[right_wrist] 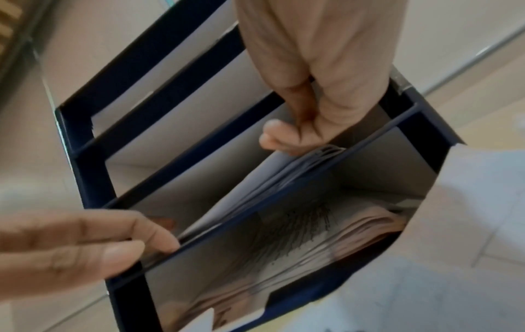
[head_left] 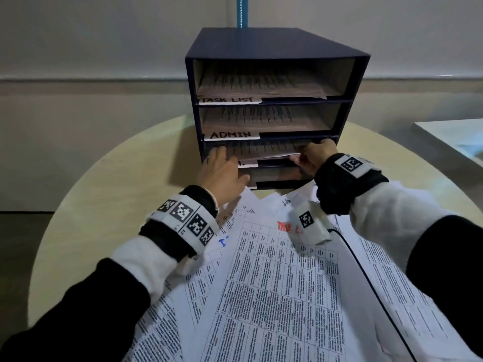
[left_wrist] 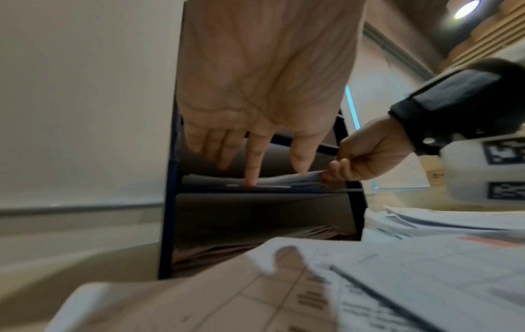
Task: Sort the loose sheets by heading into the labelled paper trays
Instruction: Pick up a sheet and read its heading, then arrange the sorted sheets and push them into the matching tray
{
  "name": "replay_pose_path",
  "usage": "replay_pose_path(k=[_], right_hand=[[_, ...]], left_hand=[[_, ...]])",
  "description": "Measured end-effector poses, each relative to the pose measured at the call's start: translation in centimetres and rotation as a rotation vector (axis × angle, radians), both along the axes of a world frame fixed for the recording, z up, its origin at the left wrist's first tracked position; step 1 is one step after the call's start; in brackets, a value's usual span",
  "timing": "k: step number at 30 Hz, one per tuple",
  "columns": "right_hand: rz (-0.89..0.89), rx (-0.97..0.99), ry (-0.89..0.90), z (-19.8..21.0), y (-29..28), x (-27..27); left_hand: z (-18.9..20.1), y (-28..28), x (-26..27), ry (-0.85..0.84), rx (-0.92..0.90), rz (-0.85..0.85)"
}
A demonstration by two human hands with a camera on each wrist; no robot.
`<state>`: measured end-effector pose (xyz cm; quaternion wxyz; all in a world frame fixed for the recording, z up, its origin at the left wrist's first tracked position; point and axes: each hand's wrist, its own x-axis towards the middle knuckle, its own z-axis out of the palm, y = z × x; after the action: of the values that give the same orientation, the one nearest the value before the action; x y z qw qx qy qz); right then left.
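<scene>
You had both hands at the third shelf down of the dark blue paper tray unit (head_left: 277, 45), the landmark for everything here. Your right hand (head_left: 317, 158) was at the right end of that shelf's opening, thumb and curled fingers pinching the near edge of the sheets (head_left: 261, 152) lying in that shelf, and the right wrist view showed that edge bunched under your thumb. Your left hand (head_left: 222, 171) was at the left end of the same opening, fingers straight and spread, holding nothing, with the fingertips (left_wrist: 251, 179) pressing down on the stack's front edge against the shelf lip. Above that shelf, the second shelf carried a white label reading ADMIN (head_left: 231, 135) and held printed pages; the top shelf's label read TASK LIST (head_left: 230, 100) and it also held pages. The label of the shelf you were working in was mostly hidden behind your left hand, so its heading could not be read. The bottom shelf held a stack of paper as well. In front of the unit, the loose sheets (head_left: 274, 296) lay fanned and overlapping on the round pale table (head_left: 104, 184), under your forearms, one with a red heading partly covered by your right wrist camera.
</scene>
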<state>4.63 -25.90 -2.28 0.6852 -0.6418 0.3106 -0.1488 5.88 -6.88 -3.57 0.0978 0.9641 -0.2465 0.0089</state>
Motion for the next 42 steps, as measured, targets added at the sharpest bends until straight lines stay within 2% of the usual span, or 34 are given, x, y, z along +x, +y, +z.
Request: replay_pose_path(k=[8, 13, 17, 24, 29, 34, 38, 40, 42], right_hand=[[0.025, -0.076, 0.189, -0.9, -0.2, 0.9], [0.110, -0.195, 0.277, -1.4, -0.8, 1.8], [0.197, -0.362, 0.315, -1.3, -1.0, 1.6], [0.377, -0.628, 0.431, 1.1, -0.3, -3.0], [0.461, -0.659, 0.477, -0.5, 1.0, -7.8], [0.551, -0.751, 0.607, -3.5, 3.5, -10.8], [0.597, -0.904, 0.675, -3.3, 5.1, -11.9], [0.688, -0.941, 0.721, -3.0, 5.2, -12.5], [0.693, -0.978, 0.760, -3.0, 5.2, -13.0]], left_hand=[[-0.8, 0.4, 2.1, 0.247, -0.074, -0.026], [-1.3, 0.0, 2.3, 0.230, 0.122, -0.043], [-1.4, 0.0, 2.0, 0.203, 0.172, -0.050], [-0.1, 0.7, -1.3, 0.399, 0.153, -0.124], [-1.8, 1.1, -5.4, 0.593, 0.165, -0.143], [-2.4, 0.3, -7.0, 0.444, 0.252, -0.095], [-2.2, 0.1, -7.9, 0.396, 0.191, -0.053], [-2.3, 0.3, -8.2, 0.413, 0.141, -0.027], [-2.6, 0.8, -8.5, 0.457, 0.069, -0.005]])
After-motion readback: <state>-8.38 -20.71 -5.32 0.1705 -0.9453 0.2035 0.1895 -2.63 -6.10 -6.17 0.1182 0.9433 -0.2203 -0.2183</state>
